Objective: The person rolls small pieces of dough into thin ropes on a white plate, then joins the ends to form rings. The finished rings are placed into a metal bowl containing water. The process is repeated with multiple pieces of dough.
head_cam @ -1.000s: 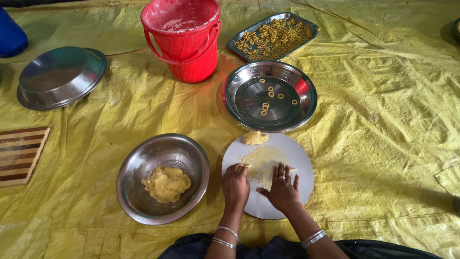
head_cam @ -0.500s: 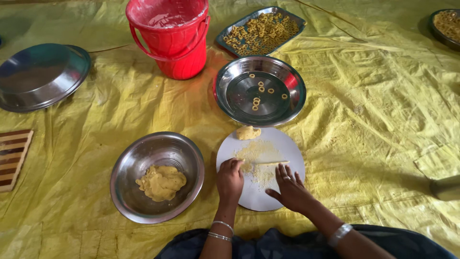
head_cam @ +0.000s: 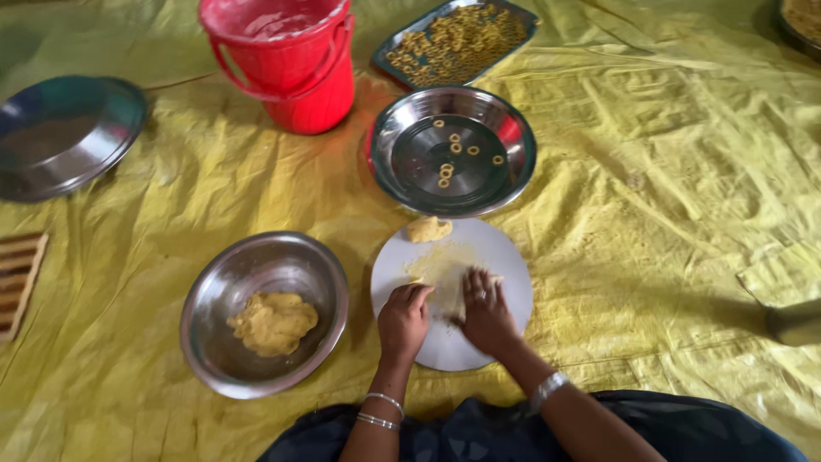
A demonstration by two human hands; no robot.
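A round white board [head_cam: 492, 252] lies on the yellow sheet in front of me, dusted with yellow crumbs. Both hands rest on it side by side. My left hand [head_cam: 404, 321] has its fingers curled around one end of a thin piece of yellow dough [head_cam: 446, 275]. Flat on the same dough lies my right hand [head_cam: 486, 312], fingers spread. A small dough lump [head_cam: 428, 229] sits at the board's far edge. To the left stands a steel bowl [head_cam: 205, 287] with a mass of yellow dough [head_cam: 272, 323] in it.
Beyond the board is a steel plate [head_cam: 517, 141] holding several small dough rings [head_cam: 451, 156]. Behind it stand a red bucket [head_cam: 291, 64] and a tray of rings [head_cam: 457, 38]. A steel dish [head_cam: 64, 133] and a wooden slatted board [head_cam: 17, 274] lie at left.
My right hand has moved back in beside the left and now covers the dough strand that lay bare on the board. The view has drifted closer.
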